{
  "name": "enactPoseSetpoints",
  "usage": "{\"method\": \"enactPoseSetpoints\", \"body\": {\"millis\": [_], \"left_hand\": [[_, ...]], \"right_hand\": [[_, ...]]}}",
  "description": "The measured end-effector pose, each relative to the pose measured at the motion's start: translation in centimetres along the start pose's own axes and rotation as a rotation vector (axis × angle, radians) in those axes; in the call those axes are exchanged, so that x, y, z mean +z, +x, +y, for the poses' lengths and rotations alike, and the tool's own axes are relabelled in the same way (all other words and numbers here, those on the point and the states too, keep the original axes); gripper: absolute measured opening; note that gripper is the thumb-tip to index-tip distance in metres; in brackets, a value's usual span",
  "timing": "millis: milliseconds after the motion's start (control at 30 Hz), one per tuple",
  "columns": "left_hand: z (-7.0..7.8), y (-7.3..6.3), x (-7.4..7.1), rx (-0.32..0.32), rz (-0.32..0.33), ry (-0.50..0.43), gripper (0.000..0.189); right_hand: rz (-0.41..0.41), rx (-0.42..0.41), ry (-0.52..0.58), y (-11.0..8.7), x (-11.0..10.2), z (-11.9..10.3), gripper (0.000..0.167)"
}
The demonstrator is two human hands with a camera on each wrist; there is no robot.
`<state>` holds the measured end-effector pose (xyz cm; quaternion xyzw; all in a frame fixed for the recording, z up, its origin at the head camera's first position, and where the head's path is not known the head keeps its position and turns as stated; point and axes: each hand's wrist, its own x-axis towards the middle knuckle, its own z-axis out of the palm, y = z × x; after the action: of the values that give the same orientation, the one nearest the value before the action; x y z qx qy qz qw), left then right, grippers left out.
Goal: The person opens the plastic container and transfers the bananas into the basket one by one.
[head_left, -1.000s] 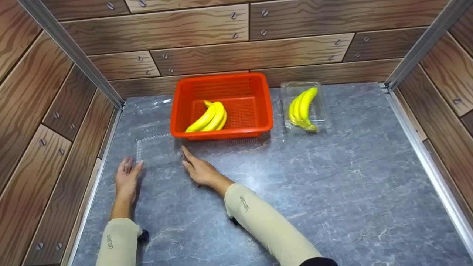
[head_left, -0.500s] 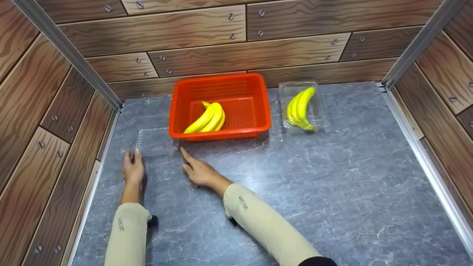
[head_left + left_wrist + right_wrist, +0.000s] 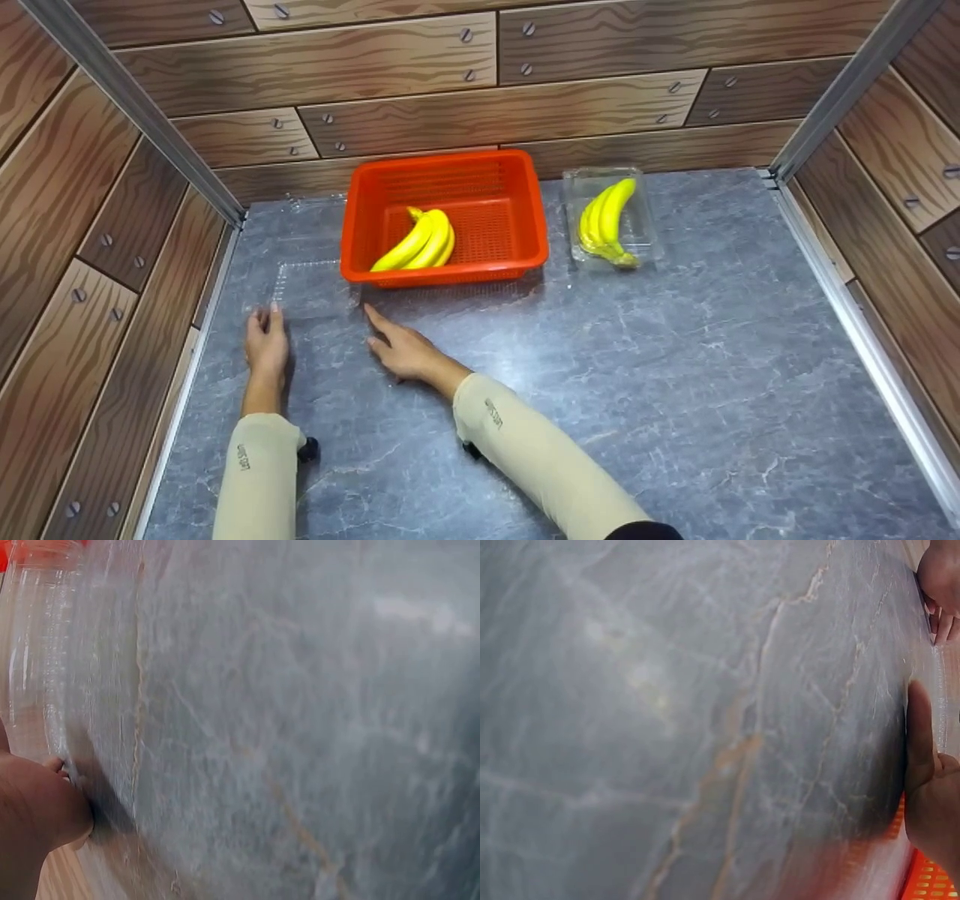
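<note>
A see-through plastic clamshell box (image 3: 315, 289) lies at the left beside the red basket (image 3: 442, 276), hard to make out against the grey surface. My left hand (image 3: 267, 345) pinches its near-left corner between thumb and fingers; the left wrist view shows the thumb (image 3: 45, 802) against the clear wall. My right hand (image 3: 405, 351) reaches in from the right with fingers stretched out, index fingertip at the box's near-right corner, below the basket's front rim. A bunch of yellow bananas (image 3: 420, 240) lies in the basket's left part.
Right of the basket, a second clear box (image 3: 645, 225) holds another bunch of bananas (image 3: 606, 221). Wood-patterned walls (image 3: 405, 120) close off the back and both sides, with metal rails in the corners and along the side edges.
My left hand has moved forward and slightly right, and the clear box has shifted away from me with it. The right hand has hardly moved.
</note>
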<state>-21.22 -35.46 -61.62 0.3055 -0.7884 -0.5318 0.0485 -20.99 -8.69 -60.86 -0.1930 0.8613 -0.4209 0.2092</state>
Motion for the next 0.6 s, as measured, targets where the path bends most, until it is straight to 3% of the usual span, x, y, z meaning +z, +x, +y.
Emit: {"method": "enactPoseSetpoints", "body": {"millis": [367, 600], "left_hand": [[-0.48, -0.32, -0.04, 0.035, -0.037, -0.103, 0.078], [-0.14, -0.1, -0.26, 0.025, -0.043, -0.147, 0.08]], "right_hand": [[-0.043, -0.009, 0.108, -0.28, -0.11, 0.46, 0.066], [-0.066, -0.095, -0.015, -0.29, -0.44, 0.5, 0.069]]}}
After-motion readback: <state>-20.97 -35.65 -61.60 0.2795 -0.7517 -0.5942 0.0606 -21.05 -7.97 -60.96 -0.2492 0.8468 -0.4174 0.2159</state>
